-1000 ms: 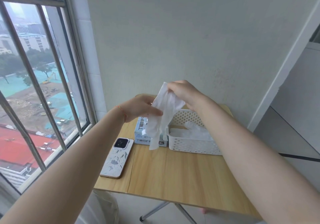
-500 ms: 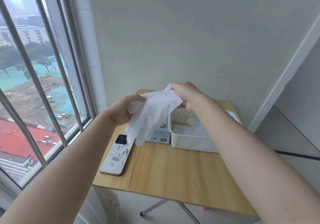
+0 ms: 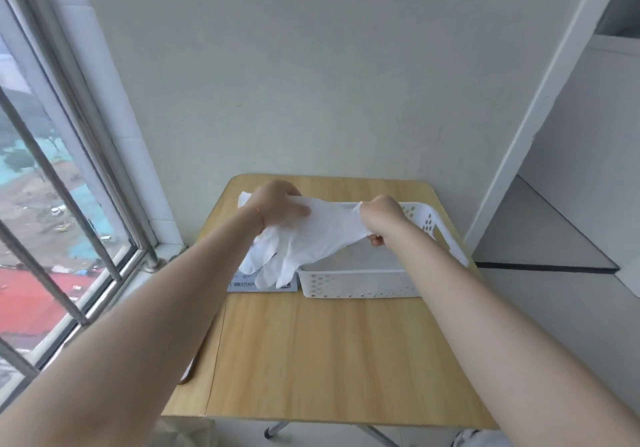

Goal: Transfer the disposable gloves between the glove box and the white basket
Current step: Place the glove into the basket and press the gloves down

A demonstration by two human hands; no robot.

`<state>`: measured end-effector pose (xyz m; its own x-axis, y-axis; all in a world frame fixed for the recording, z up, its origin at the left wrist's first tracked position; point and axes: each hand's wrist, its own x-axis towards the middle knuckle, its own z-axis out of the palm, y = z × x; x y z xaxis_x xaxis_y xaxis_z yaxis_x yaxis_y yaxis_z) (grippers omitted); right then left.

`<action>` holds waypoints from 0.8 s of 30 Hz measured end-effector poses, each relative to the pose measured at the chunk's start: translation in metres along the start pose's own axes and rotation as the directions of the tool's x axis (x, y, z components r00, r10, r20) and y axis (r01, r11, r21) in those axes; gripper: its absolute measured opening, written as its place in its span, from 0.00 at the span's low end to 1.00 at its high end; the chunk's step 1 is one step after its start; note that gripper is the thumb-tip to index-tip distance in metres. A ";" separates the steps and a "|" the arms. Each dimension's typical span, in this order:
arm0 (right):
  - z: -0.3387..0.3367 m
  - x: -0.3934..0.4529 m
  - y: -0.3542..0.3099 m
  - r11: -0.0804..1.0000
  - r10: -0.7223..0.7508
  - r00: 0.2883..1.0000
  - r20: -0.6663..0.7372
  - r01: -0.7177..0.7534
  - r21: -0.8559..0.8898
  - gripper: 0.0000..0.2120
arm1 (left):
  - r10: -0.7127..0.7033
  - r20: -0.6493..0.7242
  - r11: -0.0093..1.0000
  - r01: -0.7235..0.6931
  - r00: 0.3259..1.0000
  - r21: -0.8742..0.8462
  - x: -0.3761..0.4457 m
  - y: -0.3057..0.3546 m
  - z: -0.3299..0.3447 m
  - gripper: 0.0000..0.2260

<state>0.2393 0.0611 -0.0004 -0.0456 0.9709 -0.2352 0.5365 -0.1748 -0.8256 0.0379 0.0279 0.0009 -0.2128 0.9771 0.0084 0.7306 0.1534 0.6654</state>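
Note:
A white disposable glove (image 3: 311, 238) is stretched between my hands above the table. My left hand (image 3: 277, 206) grips its cuff end over the glove box (image 3: 263, 285), whose blue-and-white front shows under the glove's hanging fingers. My right hand (image 3: 379, 218) pinches the other edge of the glove above the white basket (image 3: 356, 284). The perforated basket stands to the right of the box, touching it. Its inside looks pale; I cannot tell what lies in it.
Both stand at the back of a small wooden folding table (image 3: 329, 360) against the wall. A phone's edge (image 3: 188, 375) peeks out under my left forearm. A barred window (image 3: 52, 204) is at the left, a white door frame (image 3: 540, 107) at the right.
The glove has dropped from hanging in front of me to being stretched sideways low over the box and basket. Both hands moved down and apart. The view tilted downward.

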 end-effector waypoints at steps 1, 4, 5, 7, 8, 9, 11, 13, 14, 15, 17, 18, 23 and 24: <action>-0.005 0.003 0.005 1.000 -0.001 1.000 -0.006 0.001 -0.018 0.05 | 0.022 -0.026 0.999 -0.021 0.999 0.039 0.005 0.004 0.007 0.09; -0.016 0.008 0.019 0.994 -0.016 1.000 -0.014 0.015 -0.106 0.08 | 0.067 -0.070 0.994 -0.061 0.995 0.089 0.014 0.016 0.028 0.09; -0.020 0.010 0.025 0.991 -0.021 1.000 -0.023 0.018 -0.132 0.08 | 0.086 -0.072 0.989 -0.077 0.994 0.124 0.015 0.021 0.035 0.10; -0.023 0.012 0.031 0.981 -0.035 0.999 -0.038 0.027 -0.192 0.09 | 0.118 -0.072 0.976 -0.103 0.990 0.190 0.015 0.023 0.045 0.11; -0.025 0.014 0.036 0.974 -0.043 0.998 -0.051 0.031 -0.225 0.12 | 0.142 -0.065 0.965 -0.124 0.988 0.230 0.016 0.026 0.051 0.11; -0.028 0.017 0.040 0.965 -0.044 0.997 -0.057 0.028 -0.261 0.16 | 0.169 -0.050 0.952 -0.150 0.984 0.266 0.016 0.028 0.056 0.13; -0.031 0.019 0.045 0.940 -0.031 0.998 -0.054 0.011 -0.341 0.22 | 0.228 -0.004 0.920 -0.214 0.974 0.328 0.015 0.030 0.065 0.15; -0.035 0.018 0.046 0.904 -0.021 0.999 -0.046 -0.001 -0.428 0.25 | 0.296 0.027 0.874 -0.282 0.955 0.396 0.012 0.033 0.070 0.15; -0.036 0.018 0.047 0.884 -0.017 0.999 -0.038 -0.002 -0.467 0.27 | 0.333 0.029 0.845 -0.312 0.942 0.434 0.011 0.034 0.072 0.14; -0.036 0.018 0.047 0.866 -0.016 0.999 -0.028 0.000 -0.500 0.29 | 0.364 0.033 0.819 -0.337 0.931 0.465 0.009 0.036 0.072 0.13; -0.036 0.017 0.047 0.843 -0.015 1.000 -0.011 0.006 -0.538 0.33 | 0.362 0.079 0.791 -0.351 0.929 0.502 0.005 0.038 0.074 0.10; -0.037 0.017 0.048 0.839 -0.019 1.000 -0.010 0.010 -0.544 0.33 | 0.329 0.127 0.784 -0.345 0.936 0.516 0.003 0.039 0.075 0.09; -0.044 0.015 0.054 0.799 -0.090 0.995 -0.036 0.050 -0.599 0.32 | 0.153 0.308 0.816 -0.296 0.939 0.497 -0.003 0.038 0.081 0.18; -0.045 0.015 0.055 0.790 -0.104 0.993 -0.050 0.051 -0.611 0.30 | 0.136 0.318 0.825 -0.285 0.938 0.487 -0.004 0.037 0.081 0.19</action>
<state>0.3063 0.0732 -0.0256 -0.0586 0.9907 -0.1224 0.9365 0.0121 -0.3505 0.1186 0.0416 -0.0348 0.1061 0.9846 -0.1390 0.9799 -0.0797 0.1829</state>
